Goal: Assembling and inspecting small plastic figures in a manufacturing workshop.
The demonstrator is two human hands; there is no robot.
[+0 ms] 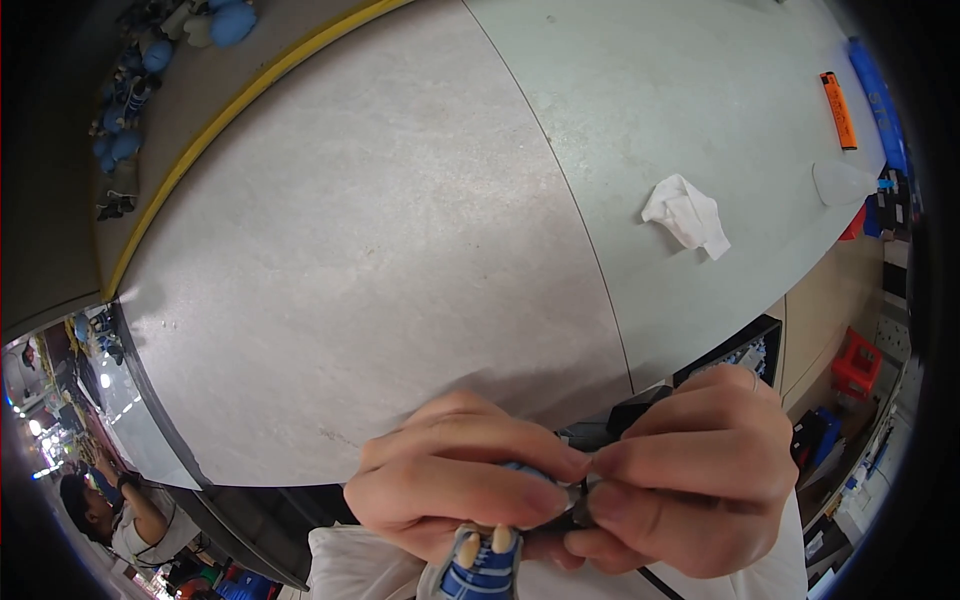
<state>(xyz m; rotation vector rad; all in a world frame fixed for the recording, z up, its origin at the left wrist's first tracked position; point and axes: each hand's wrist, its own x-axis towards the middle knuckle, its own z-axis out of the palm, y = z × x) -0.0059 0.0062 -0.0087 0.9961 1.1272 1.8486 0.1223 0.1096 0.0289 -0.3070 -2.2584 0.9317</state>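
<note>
Grey tabletop (370, 250), blue toy (480, 578) lengthwise toward it

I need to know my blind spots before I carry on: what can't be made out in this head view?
All in the head view:
- Small dark part: mostly hidden by the fingertips of the left hand and right hand.
- Blue-and-white item: top covered by the left hand, bottom cut off by the lower edge.
- Small pieces in the black tray: too small to identify.

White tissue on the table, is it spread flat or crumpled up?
Crumpled, not flat: the white tissue lies on the table with raised folds and creases, shading between them, and an uneven outline.
</note>
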